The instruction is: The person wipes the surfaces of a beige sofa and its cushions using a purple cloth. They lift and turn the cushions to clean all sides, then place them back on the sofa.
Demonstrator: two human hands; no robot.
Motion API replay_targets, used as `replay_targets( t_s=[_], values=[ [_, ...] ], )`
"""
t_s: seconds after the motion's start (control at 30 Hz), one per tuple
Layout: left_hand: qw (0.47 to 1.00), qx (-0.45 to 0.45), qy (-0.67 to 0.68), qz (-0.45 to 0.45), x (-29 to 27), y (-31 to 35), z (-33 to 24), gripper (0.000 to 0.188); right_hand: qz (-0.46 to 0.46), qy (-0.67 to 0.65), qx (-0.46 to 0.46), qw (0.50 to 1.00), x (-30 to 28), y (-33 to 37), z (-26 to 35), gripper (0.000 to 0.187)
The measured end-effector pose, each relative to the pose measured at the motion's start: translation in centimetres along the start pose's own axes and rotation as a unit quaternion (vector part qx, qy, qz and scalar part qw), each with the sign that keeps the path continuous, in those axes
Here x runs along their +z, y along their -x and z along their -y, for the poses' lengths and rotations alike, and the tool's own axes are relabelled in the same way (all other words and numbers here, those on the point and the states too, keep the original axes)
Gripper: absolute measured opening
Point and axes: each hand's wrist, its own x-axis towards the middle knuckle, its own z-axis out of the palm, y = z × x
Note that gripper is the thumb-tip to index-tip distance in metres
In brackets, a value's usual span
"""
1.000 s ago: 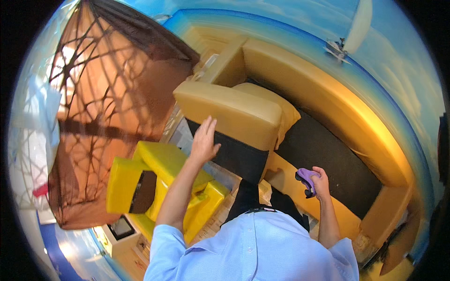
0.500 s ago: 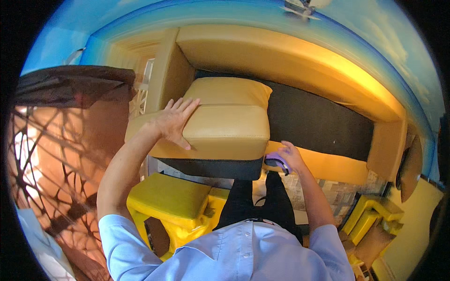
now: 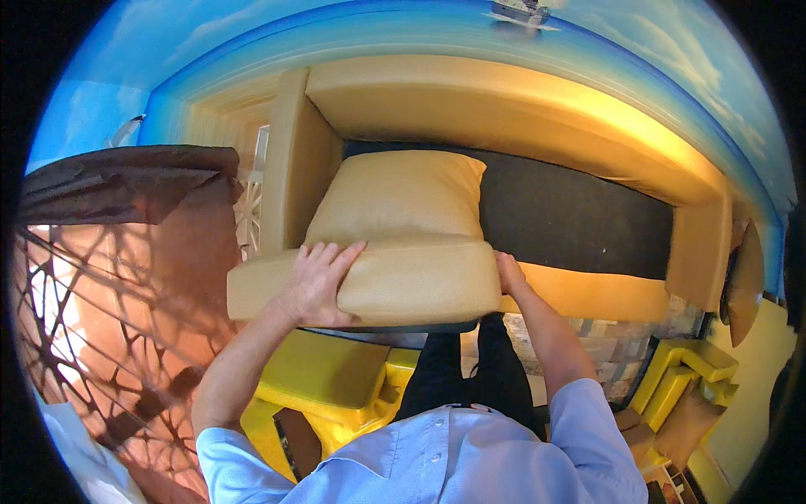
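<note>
A tan upholstered seat cushion (image 3: 420,281) lies at the sofa's left end, its front edge bulging toward me. My left hand (image 3: 326,286) grips that edge, fingers over the top and thumb down the front face. Against the cushion's right end is my right hand (image 3: 510,275), closed, its fingertips and whatever it holds hidden from view. Behind the seat cushion rests a softer tan pillow-like cushion (image 3: 399,191).
The sofa has a tan backrest (image 3: 504,109), a bare black seat base (image 3: 575,214) and a tan front rail (image 3: 588,294). Yellow padded stools (image 3: 323,370) stand by my legs at left. More yellow furniture (image 3: 672,391) is at right. A patterned screen (image 3: 92,336) stands at far left.
The seat cushion's front edge has come toward me and looks tilted. My left hand went from lying spread on it to gripping it. The purple item in my right hand has gone from sight.
</note>
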Motion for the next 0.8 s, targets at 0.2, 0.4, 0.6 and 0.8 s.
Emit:
replay_targets(
  t_s=[0.2, 0.4, 0.6, 0.8],
  values=[
    [0.999, -0.002, -0.027, -0.033, 2.2, 6.5, -6.9, 0.121, -0.057, -0.037, -0.077, 0.995, 0.1, -0.7, -0.7, 0.028],
    [0.994, -0.014, -0.042, -0.100, 2.8, 11.7, -12.6, 0.120, -0.080, -0.077, -0.202, 0.973, -7.0, 1.4, 5.0, 0.027],
    [0.980, -0.058, -0.043, -0.185, 0.0, 13.8, -16.2, 0.117, -0.110, -0.182, -0.266, 0.940, -17.9, 10.5, 4.8, 0.026],
    [0.986, 0.022, -0.048, -0.161, -3.1, 12.6, -17.1, 0.114, -0.153, -0.273, -0.179, 0.933, -21.4, 19.1, 0.9, 0.020]
  ],
)
